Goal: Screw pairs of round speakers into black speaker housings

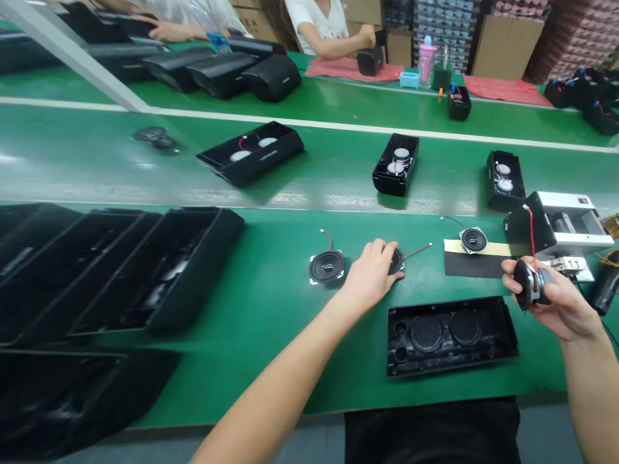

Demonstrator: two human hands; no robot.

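My left hand is closed over a small round speaker driver on the green bench, its red wire pointing right. Left of it lies a second speaker driver with a white-cornered frame. My right hand holds another speaker driver tilted on edge above the bench, its red wire standing up. A further driver rests on a black and yellow strip. Between my hands, nearer me, lies an open black speaker housing with two round grilles.
A grey and black tape dispenser stands at the right. Several black housings are stacked at the left. Beyond, a green conveyor carries housings with drivers. Across it, a person's hand touches a black box.
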